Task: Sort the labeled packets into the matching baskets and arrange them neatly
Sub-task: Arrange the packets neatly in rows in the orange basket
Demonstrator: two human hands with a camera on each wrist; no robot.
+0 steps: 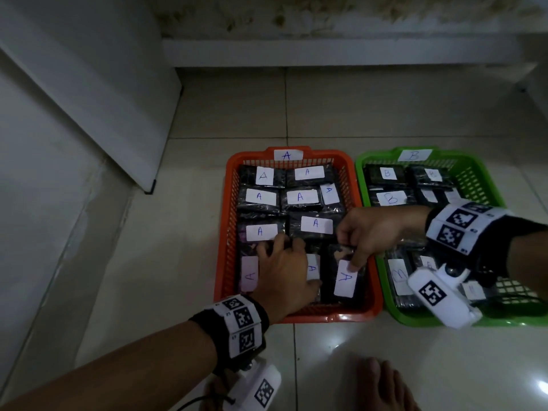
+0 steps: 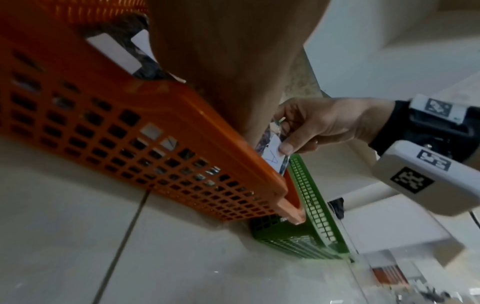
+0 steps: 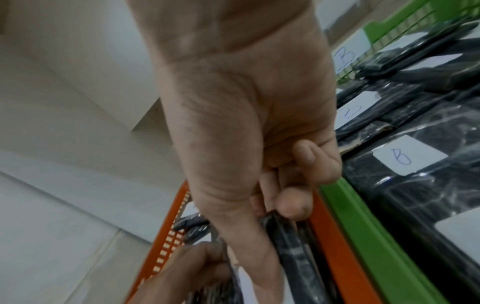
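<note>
Two hands in orange basket (image 1: 221, 256), right hand (image 1: 373, 229) pinching A packet (image 1: 341, 277)

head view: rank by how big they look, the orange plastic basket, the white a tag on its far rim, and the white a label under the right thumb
1. Orange plastic basket, by far the largest.
2. White A label under the right hand's thumb.
3. White A tag on the far rim, which looks smaller, though it sits farther from the camera, so true sizes are unsure.

Black A-labeled packets (image 1: 299, 198) flat in rows in orange basket (image 1: 221, 262) — B-labeled packets (image 1: 388, 185) in green basket (image 1: 492, 185)
</note>
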